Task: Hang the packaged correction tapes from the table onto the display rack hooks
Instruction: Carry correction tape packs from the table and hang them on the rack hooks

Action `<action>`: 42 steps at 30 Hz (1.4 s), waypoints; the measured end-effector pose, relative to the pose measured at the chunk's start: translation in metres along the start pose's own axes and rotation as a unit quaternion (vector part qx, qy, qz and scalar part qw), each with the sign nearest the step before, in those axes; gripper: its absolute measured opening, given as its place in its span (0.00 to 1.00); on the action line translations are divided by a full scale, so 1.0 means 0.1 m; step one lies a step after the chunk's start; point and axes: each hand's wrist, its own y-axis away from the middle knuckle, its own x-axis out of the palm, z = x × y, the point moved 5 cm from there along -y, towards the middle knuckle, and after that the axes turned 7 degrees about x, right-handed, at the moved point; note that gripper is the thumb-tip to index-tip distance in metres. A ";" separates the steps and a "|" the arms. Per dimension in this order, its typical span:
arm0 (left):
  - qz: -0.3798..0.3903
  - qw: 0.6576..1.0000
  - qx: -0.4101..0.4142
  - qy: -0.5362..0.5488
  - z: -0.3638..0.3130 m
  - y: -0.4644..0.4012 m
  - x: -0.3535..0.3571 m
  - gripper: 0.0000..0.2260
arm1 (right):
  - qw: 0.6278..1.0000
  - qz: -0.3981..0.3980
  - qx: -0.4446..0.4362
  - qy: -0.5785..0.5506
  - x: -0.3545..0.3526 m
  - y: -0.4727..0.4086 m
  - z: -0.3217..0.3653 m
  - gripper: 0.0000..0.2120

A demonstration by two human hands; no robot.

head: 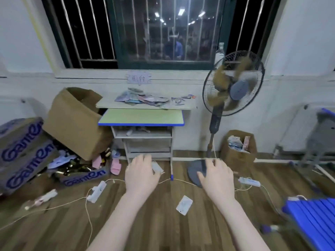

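A standing fan (233,84) is seen spinning beside the barred window (145,31). Cardboard boxes (27,151) are piled at left, power strips (96,191) are strewn on the floor, and what may be pink slippers (115,164) lie nearby.

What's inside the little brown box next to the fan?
The little brown box by the fan holds crumpled packets, white, bluish and one pink, poking out the top. Anything deeper is hidden by its walls.

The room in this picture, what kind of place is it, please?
Probably a classroom or storeroom used as a mock stationery shop. A school desk stands under a barred window, a pile of packaged correction tapes lies on the table behind it, and printed cartons sit on the floor.
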 end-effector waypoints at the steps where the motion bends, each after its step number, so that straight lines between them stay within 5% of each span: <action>1: 0.002 1.000 -0.005 -0.003 0.10 -0.31 0.03 0.22 | 1.000 0.000 -0.004 -0.003 0.12 -0.29 0.12 0.22; 11: 0.002 0.999 -0.043 0.029 1.20 -2.93 0.40 0.27 | 0.999 0.010 -0.034 -0.013 1.15 -2.85 1.29 0.19; 22: 0.029 0.998 -0.010 0.055 2.43 -6.02 1.18 0.25 | 0.994 0.038 0.094 -0.034 2.59 -5.24 2.17 0.23; 34: 0.113 0.992 0.036 0.053 2.37 -8.15 2.10 0.24 | 0.955 0.150 0.222 -0.131 3.59 -7.07 2.28 0.19; 38: 0.147 0.988 0.011 0.051 2.31 -8.52 2.43 0.27 | 0.928 0.215 0.274 -0.135 4.02 -7.38 2.26 0.30; 42: 0.187 0.981 -0.007 0.051 2.25 -8.64 2.60 0.30 | 0.919 0.200 0.321 -0.113 4.13 -7.49 2.28 0.37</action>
